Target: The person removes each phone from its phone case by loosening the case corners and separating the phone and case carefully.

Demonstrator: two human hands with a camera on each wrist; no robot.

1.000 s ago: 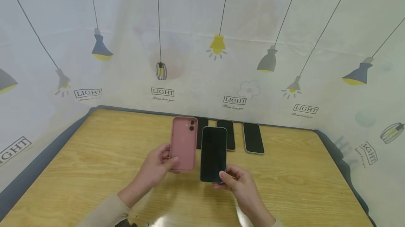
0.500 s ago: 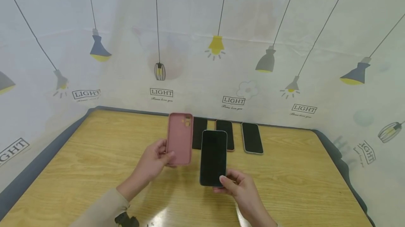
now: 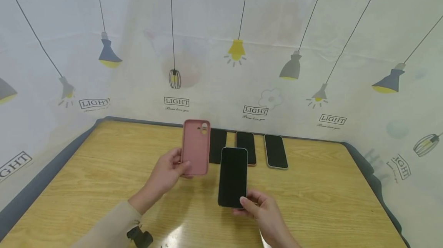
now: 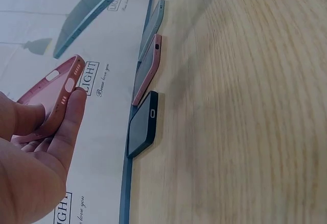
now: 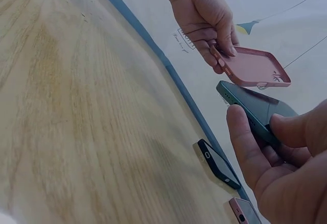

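My left hand (image 3: 167,172) grips a pink phone case (image 3: 195,146) by its lower left part, thumb on the inner face. The case's inside faces me, with camera cutouts at its top right. My right hand (image 3: 261,211) holds a phone (image 3: 233,177) with a dark screen by its lower right corner, thumb on the front. In the right wrist view the edge of this phone (image 5: 250,106) looks green, and the pink case (image 5: 250,66) is just beyond it. Both are held up over the table, side by side and apart. The fingers behind each are partly hidden.
Along the back of the wooden table (image 3: 138,144) lie a black phone (image 3: 218,146), a phone with a pink edge (image 3: 250,152) and a phone with a pale edge (image 3: 276,151). Behind them rises a light curtain (image 3: 207,29) printed with lamps.
The pink case has moved slightly left and up in my left hand, its cutouts now showing the background through. My right hand has lowered the phone a little, so the gap between them is wider.
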